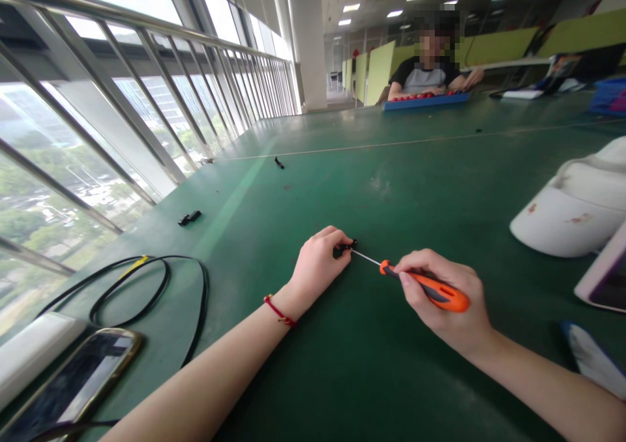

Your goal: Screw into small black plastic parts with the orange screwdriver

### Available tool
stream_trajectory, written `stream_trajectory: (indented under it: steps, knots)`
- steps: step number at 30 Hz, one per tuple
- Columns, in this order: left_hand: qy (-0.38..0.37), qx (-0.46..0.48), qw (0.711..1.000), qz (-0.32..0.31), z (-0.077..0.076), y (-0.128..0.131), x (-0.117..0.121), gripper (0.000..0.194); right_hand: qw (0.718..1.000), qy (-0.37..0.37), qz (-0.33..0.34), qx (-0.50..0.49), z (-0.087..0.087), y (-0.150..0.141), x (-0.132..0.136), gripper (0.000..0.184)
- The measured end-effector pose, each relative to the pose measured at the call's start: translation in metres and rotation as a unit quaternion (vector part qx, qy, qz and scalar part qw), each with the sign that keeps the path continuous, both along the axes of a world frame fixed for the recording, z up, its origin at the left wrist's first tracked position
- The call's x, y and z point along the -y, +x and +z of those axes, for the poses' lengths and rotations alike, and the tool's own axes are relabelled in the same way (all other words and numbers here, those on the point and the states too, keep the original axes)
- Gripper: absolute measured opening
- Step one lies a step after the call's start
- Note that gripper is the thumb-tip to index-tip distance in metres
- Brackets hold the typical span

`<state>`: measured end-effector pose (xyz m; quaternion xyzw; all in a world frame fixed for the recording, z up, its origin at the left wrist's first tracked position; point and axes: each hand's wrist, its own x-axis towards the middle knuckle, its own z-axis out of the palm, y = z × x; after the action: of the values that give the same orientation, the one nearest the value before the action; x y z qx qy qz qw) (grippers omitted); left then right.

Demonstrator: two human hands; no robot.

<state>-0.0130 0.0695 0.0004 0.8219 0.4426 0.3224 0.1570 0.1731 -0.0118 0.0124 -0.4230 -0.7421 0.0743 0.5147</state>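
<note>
My right hand [447, 292] is closed around the orange and grey handle of a screwdriver [445, 293]. Its thin metal shaft points left, and the tip meets a small black part [348, 245] or lies right beside it. Thumb and fingers of my left hand [320, 256] pinch that black part against the green table [313, 377]. Most of the part is hidden by the fingers, so its exact kind does not show. A red bracelet [280, 311] circles my left wrist.
Small black pieces [190, 218] lie to the left, another [279, 163] farther back. A black cable [203, 298], phone [73, 390] and white box [34, 357] sit front left. White containers [572, 214] stand right. Across the table sits a person [425, 77] by a blue tray [425, 103].
</note>
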Motion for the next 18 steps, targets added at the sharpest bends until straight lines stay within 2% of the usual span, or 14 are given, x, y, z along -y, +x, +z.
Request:
stream_trajectory:
  steps: [9, 14, 15, 18]
  knots:
    - [0.000, -0.004, 1.000, 0.003, 0.0004, 0.0001, -0.0003, 0.013, 0.996, -0.060, 0.008, -0.063, 0.0012, -0.0042, -0.0005, 0.006]
    - [-0.001, -0.010, 1.000, 0.006, 0.0008, 0.0006, -0.0002, 0.012, 0.990, -0.028, -0.029, -0.136, -0.0022, -0.0062, -0.0014, 0.036]
    - [-0.002, -0.011, 1.000, 0.007, 0.0008, 0.0007, -0.0001, 0.012, 0.991, -0.035, -0.021, -0.130, -0.0022, -0.0062, -0.0012, 0.035]
    - [-0.002, -0.015, 1.000, 0.007, 0.0005, 0.0005, 0.0003, 0.013, 0.994, -0.071, -0.005, -0.080, -0.0010, -0.0059, -0.0002, 0.016]
